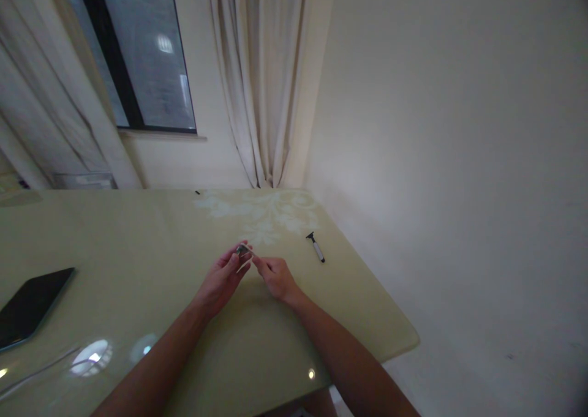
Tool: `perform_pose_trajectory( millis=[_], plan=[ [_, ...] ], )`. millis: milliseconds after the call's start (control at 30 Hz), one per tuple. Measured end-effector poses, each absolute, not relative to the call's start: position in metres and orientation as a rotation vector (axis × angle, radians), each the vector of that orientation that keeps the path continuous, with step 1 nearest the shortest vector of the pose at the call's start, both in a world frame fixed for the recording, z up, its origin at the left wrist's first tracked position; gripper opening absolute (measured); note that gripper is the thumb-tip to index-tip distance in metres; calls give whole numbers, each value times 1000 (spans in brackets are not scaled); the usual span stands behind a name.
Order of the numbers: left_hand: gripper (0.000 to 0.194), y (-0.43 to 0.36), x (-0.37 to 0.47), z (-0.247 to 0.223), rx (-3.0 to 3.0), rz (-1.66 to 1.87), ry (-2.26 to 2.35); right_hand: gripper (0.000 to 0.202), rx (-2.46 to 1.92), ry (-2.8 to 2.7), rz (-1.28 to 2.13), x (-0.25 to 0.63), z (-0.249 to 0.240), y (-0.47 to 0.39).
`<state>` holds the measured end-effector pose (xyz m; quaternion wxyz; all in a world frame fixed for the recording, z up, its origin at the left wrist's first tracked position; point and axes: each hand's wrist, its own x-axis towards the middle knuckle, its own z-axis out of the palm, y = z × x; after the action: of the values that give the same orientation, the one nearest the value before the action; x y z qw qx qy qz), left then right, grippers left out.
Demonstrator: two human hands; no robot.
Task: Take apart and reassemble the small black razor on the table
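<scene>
Above the table, my left hand (223, 282) is closed, its fingertips around a small dark object with a light edge (242, 250). It is too small to tell its kind. Right beside it, my right hand (275, 277) is in a pinch, with a thin pale stick-like piece (250, 253) running from its fingertips toward the dark object. Whether the stick touches or is part of that object I cannot tell. To the right of both hands, a razor (316, 249) with a grey and black handle lies on the table, its head pointing away from me.
The glossy greenish table (151, 239) meets the wall (441, 160) on the right. A dark tablet (34, 304) lies at the left, near a pale cable (39, 371). At the back are a tiny black piece (197, 192), curtains (264, 86) and a window (147, 49).
</scene>
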<state>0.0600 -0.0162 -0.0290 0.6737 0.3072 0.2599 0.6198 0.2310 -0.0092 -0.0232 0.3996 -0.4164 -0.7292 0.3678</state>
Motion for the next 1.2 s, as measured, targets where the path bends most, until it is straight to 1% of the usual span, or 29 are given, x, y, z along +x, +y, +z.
perform_pose_trajectory(
  millis=[233, 333, 467, 600, 767, 933, 1100, 1200],
  plan=[
    [46, -15, 61, -31, 673, 1395, 568, 57, -1098, -1813, 800, 232, -23, -11],
    [45, -15, 60, -30, 669, 1417, 564, 57, -970, -1858, 834, 231, -23, -9],
    [44, -13, 58, -30, 663, 1437, 584, 59, -1014, -1828, 861, 233, -23, -8],
    [44, -13, 57, -29, 643, 1443, 599, 59, -900, -1853, 927, 232, -24, -8],
    [47, -14, 57, -30, 644, 1438, 579, 59, -998, -1765, 872, 231, -23, -7],
    [45, -13, 56, -31, 658, 1419, 559, 60, -947, -1853, 956, 231, -23, -7],
    [44, -12, 54, -31, 643, 1446, 565, 59, -1014, -1795, 877, 231, -23, -7],
    [45, -13, 55, -32, 663, 1426, 551, 62, -960, -1845, 945, 232, -23, -7]
  ],
)
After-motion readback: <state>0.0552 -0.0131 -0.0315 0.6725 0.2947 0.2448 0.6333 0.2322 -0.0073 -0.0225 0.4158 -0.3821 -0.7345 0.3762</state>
